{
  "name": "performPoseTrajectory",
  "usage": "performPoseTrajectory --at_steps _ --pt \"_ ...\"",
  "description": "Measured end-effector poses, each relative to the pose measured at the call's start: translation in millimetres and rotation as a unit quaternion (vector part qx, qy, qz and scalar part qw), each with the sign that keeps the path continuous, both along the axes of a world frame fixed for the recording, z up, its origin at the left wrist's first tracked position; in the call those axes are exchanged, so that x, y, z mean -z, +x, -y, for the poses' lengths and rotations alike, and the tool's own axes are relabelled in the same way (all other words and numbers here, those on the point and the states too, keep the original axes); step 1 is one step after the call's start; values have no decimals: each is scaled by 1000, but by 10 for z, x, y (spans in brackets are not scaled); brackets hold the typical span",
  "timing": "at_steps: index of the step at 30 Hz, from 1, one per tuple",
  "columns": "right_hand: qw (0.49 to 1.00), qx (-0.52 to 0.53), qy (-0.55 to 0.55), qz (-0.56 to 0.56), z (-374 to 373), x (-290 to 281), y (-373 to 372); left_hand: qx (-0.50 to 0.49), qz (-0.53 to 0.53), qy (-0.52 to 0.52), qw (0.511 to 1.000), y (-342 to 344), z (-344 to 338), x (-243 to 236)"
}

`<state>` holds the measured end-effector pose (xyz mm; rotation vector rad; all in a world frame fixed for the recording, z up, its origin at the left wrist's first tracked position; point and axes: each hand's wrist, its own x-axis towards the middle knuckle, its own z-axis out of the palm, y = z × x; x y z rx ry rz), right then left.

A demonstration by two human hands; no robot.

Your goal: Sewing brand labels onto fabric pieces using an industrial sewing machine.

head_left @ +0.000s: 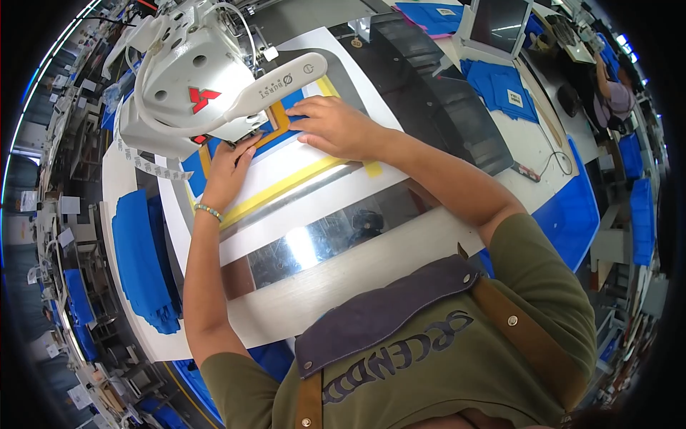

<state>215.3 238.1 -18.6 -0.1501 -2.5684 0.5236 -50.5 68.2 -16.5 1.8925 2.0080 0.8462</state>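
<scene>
Under the head of a white sewing machine (171, 93) lies a piece of blue fabric (273, 148), with an orange frame (284, 120) over it. My left hand (227, 173) rests flat close to the machine's needle area, its fingertips partly hidden by the machine head. To the right, my right hand (339, 130) lies with fingers stretched out at the orange frame's right side, touching the fabric. Neither hand appears to grip anything. Yellow strips (286, 191) border the white sheet (336, 191) beneath the work.
A stack of blue fabric (139, 257) stands at the left. Folded blue pieces (496, 86) and a screen (498, 25) sit at the far right, a blue bin (572, 211) nearer. A printed tape (153, 168) hangs beside the machine. Another person (620, 93) is farther off.
</scene>
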Motion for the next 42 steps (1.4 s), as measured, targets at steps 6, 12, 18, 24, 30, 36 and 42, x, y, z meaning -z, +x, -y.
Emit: performPoseTrajectory --at_steps 6,12,18,24,30,36,42 --pt "997 -10 44 -70 1 45 -21 -138 -123 76 980 -558 245 129" --pt "996 -23 44 -68 -14 68 -25 -240 -134 95 957 -1236 545 424" --pt "996 -26 63 -64 -90 -281 130 -222 -158 128 954 -1470 526 550" --pt "999 -21 42 -12 -120 -526 980 -164 -136 28 977 -1632 776 457" --pt "988 151 -13 8 -541 -580 1862 -185 -30 -119 975 -1756 949 332" --pt "997 62 -35 28 -406 -715 1409 -120 -46 -33 991 -1050 649 321" --pt "995 -15 34 88 -276 -783 586 -146 -91 64 983 -396 186 299"
